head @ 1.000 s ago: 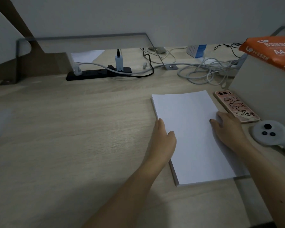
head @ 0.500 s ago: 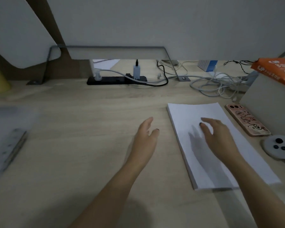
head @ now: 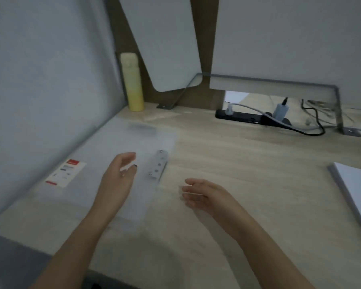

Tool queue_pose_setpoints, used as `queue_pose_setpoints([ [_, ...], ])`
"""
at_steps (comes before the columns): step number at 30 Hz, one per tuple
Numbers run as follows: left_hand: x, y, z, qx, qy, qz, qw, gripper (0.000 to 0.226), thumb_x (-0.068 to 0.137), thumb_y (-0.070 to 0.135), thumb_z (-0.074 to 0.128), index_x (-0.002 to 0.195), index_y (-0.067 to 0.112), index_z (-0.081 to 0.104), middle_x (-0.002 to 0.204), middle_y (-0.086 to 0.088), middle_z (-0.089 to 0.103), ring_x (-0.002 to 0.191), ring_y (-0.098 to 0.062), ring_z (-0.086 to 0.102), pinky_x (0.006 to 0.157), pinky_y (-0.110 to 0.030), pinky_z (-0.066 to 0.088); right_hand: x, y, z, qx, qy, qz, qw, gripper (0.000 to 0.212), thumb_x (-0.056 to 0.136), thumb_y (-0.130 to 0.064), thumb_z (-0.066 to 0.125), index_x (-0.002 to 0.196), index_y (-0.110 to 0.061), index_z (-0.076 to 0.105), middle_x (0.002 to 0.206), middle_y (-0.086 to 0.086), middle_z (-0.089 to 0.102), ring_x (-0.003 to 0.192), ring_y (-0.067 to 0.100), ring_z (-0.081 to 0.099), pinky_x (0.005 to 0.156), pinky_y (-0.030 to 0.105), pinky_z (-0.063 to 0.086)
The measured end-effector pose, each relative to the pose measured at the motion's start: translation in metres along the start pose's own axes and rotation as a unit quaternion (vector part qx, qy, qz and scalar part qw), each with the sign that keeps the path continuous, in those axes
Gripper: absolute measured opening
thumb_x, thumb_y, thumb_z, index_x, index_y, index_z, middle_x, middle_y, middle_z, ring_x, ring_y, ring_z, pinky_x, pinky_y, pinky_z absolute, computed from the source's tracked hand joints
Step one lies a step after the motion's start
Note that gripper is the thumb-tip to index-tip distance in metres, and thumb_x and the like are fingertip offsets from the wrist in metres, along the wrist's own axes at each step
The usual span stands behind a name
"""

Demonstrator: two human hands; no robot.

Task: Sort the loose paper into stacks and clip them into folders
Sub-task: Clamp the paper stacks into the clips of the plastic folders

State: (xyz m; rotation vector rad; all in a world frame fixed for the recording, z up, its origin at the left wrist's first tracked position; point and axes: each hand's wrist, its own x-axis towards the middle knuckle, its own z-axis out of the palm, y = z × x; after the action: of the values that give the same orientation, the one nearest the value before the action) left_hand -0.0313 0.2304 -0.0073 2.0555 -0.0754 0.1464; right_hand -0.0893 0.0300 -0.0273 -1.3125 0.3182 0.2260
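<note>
A translucent plastic folder lies flat at the left of the wooden desk, with a metal clip bar along its right edge and a red-and-white label on its cover. My left hand hovers over the folder beside the clip bar, fingers apart, holding nothing. My right hand is over bare desk to the right of the folder, also open and empty. The white paper stack lies at the far right edge, apart from both hands.
A yellow bottle stands in the back left corner against the partition wall. A black power strip with plugs and cables lies at the back under a metal shelf bracket.
Both hands left the paper stack and moved left to the folder. The view swung left, so the stack now sits at the right edge and the phone is out of view.
</note>
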Motion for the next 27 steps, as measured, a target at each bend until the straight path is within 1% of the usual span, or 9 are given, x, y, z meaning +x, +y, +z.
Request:
queue_pose_setpoints([
  [5,0.026,-0.064,-0.083,0.248,0.071,-0.056,0.965,0.047,0.09,0.019,0.056,0.133,0.005,0.045,0.138,-0.018,0.044,0.125,-0.037,0.043,0.106,-0.043,0.033,0.016,0.019,0.057,-0.061,0.005,0.024,0.998,0.044,0.089,-0.018,0.055,0.132,-0.021,0.046,0.108,-0.004,0.064,0.102,0.01,0.06,0.096,0.026,0.044],
  [8,0.03,-0.081,-0.103,0.272,0.053,-0.12,0.953,0.058,0.09,0.032,0.054,0.139,0.007,0.038,0.141,-0.019,0.041,0.126,-0.038,0.043,0.103,-0.045,0.035,0.021,0.026,0.074,-0.05,-0.001,0.019,0.999,0.06,0.088,-0.02,0.055,0.143,-0.017,0.032,0.134,-0.001,0.05,0.121,0.014,0.05,0.107,0.032,0.037],
  [10,0.028,-0.084,-0.104,0.267,0.047,-0.123,0.955,0.058,0.09,0.039,0.052,0.139,0.013,0.039,0.141,-0.013,0.043,0.121,-0.036,0.05,0.097,-0.043,0.039,0.023,0.029,0.083,-0.054,-0.001,0.017,0.998,0.063,0.089,-0.016,0.054,0.145,-0.016,0.026,0.141,0.0,0.044,0.122,0.015,0.049,0.105,0.032,0.039],
  [12,0.021,-0.082,-0.099,0.26,0.05,-0.099,0.959,0.056,0.089,0.044,0.052,0.137,0.018,0.04,0.141,-0.004,0.041,0.117,-0.032,0.053,0.093,-0.042,0.042,0.023,0.029,0.087,-0.053,-0.002,0.004,0.999,0.054,0.089,-0.01,0.051,0.14,-0.013,0.034,0.133,0.001,0.053,0.11,0.014,0.059,0.088,0.026,0.05],
  [15,0.006,-0.076,-0.087,0.254,0.041,-0.07,0.964,0.056,0.087,0.047,0.053,0.135,0.021,0.04,0.141,0.006,0.037,0.118,-0.026,0.052,0.092,-0.041,0.042,0.021,0.024,0.086,-0.051,0.018,-0.025,0.998,0.031,0.089,-0.004,0.051,0.118,-0.016,0.049,0.103,-0.001,0.066,0.084,0.013,0.067,0.061,0.018,0.054],
  [17,-0.003,-0.072,-0.077,0.244,0.039,-0.068,0.967,0.056,0.086,0.046,0.055,0.135,0.022,0.041,0.141,0.004,0.035,0.121,-0.025,0.048,0.09,-0.04,0.042,0.021,0.023,0.08,-0.075,0.073,-0.038,0.994,0.035,0.089,-0.005,0.052,0.119,-0.02,0.044,0.098,-0.003,0.061,0.082,0.011,0.062,0.065,0.019,0.051],
  [20,-0.013,-0.062,-0.06,0.215,0.027,-0.058,0.974,0.052,0.085,0.045,0.058,0.131,0.026,0.043,0.133,0.002,0.036,0.12,-0.022,0.044,0.089,-0.038,0.041,0.017,0.024,0.057,-0.11,0.122,-0.061,0.984,0.048,0.088,-0.003,0.052,0.134,-0.012,0.04,0.103,0.007,0.06,0.082,0.016,0.06,0.071,0.024,0.048],
  [23,-0.02,-0.052,-0.041,0.191,-0.007,-0.028,0.981,0.047,0.088,0.038,0.056,0.131,0.025,0.044,0.129,0.001,0.038,0.119,-0.019,0.045,0.091,-0.035,0.042,-0.004,0.019,0.02,-0.106,0.149,-0.076,0.98,0.042,0.089,0.0,0.051,0.128,-0.013,0.046,0.095,0.011,0.06,0.074,0.018,0.059,0.062,0.02,0.049],
  [27,-0.027,-0.031,0.0,0.148,-0.07,0.031,0.986,0.044,0.09,0.029,0.056,0.132,0.021,0.045,0.134,0.003,0.041,0.121,-0.014,0.05,0.096,-0.033,0.042,-0.049,0.012,-0.043,-0.081,0.184,-0.09,0.975,0.038,0.088,0.002,0.051,0.123,-0.013,0.053,0.092,0.017,0.058,0.071,0.023,0.058,0.062,0.026,0.047],
])
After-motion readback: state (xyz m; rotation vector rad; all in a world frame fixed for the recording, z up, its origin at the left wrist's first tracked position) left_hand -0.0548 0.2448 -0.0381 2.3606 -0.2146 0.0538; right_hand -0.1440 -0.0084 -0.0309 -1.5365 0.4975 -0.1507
